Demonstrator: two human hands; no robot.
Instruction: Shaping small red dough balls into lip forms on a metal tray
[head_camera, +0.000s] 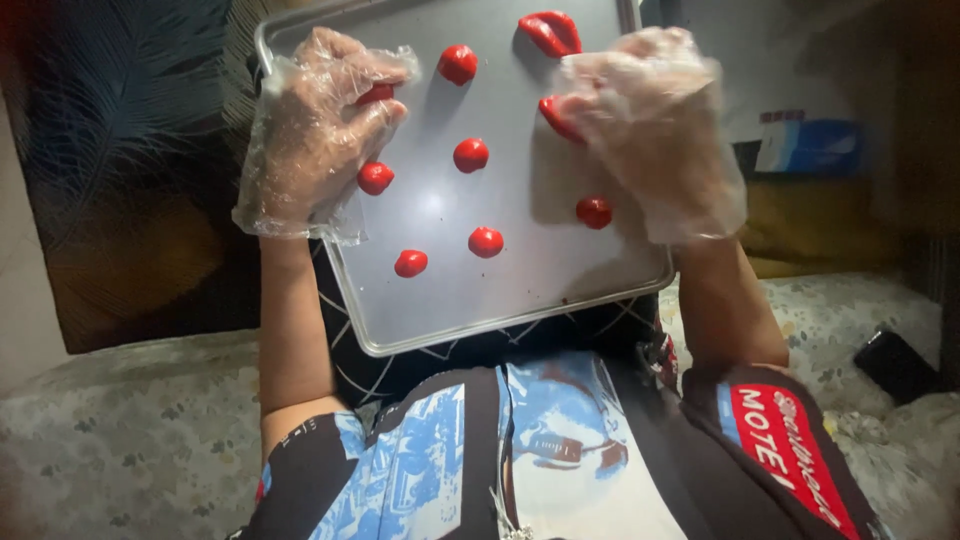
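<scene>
2 forearms rise from a patterned shirt (520, 450) at the near edge toward a metal tray (440, 300) that rests on the person's lap over a dark checked cloth (400, 375). Both hands wear loose clear plastic gloves. On the tray's bare grey surface lie small red dough balls: 1 nearest (411, 263), another just beside it (486, 241), 1 at the right (594, 211), 1 in the middle (471, 155), 1 by the left glove (376, 178) and 1 farther up (458, 64). The left hand (320, 130) sits over the tray's left rim, fingers curled, pinching a red piece (376, 94) that is mostly hidden by the glove. The right hand (650, 125) is bent over the tray's right side, fingers closed on an elongated red piece (556, 117); the crumpled glove blurs the exact grip. Beyond it lies a larger folded red shape (551, 32). The tray's far edge is cut off by the frame.
</scene>
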